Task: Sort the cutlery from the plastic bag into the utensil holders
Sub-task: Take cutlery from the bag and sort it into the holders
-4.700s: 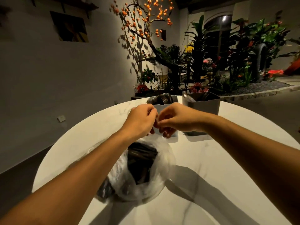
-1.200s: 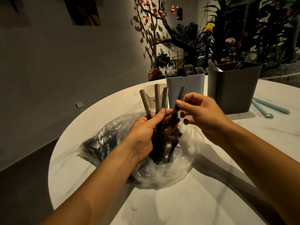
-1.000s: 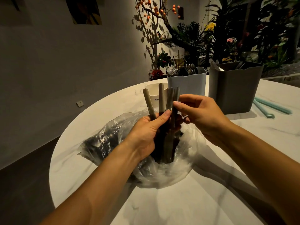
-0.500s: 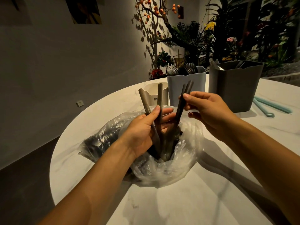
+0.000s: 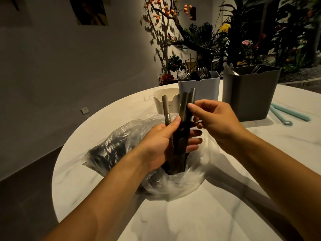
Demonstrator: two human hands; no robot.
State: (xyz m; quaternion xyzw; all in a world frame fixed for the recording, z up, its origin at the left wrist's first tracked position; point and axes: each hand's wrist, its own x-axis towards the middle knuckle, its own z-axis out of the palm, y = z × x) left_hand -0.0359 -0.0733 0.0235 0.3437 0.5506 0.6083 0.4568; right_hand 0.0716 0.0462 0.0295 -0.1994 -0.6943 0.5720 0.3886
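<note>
A clear plastic bag (image 5: 175, 186) lies open on the round marble table (image 5: 217, 214), with dark cutlery inside. My left hand (image 5: 161, 145) grips a bundle of dark cutlery handles (image 5: 184, 108) that stick up out of the bag. My right hand (image 5: 215, 119) pinches the rightmost handles of that bundle near their tops. Behind the bag stand three holders: a small cream one (image 5: 159, 103), a pale blue one (image 5: 206, 87) holding forks, and a large dark grey one (image 5: 250, 94) with a few utensils. The cutlery's working ends are hidden in the bag.
Two light blue stick-like pieces (image 5: 286, 115) lie on the table right of the grey holder. A grey wall (image 5: 52, 66) stands to the left. Plants and a tree with orange fruit (image 5: 208, 32) stand behind the table. The table's near edge drops off at the left.
The bag was opened and my left hand lifted a bundle of handles out of it. My right hand, which had pulled two handles aside, has brought them back against the bundle.
</note>
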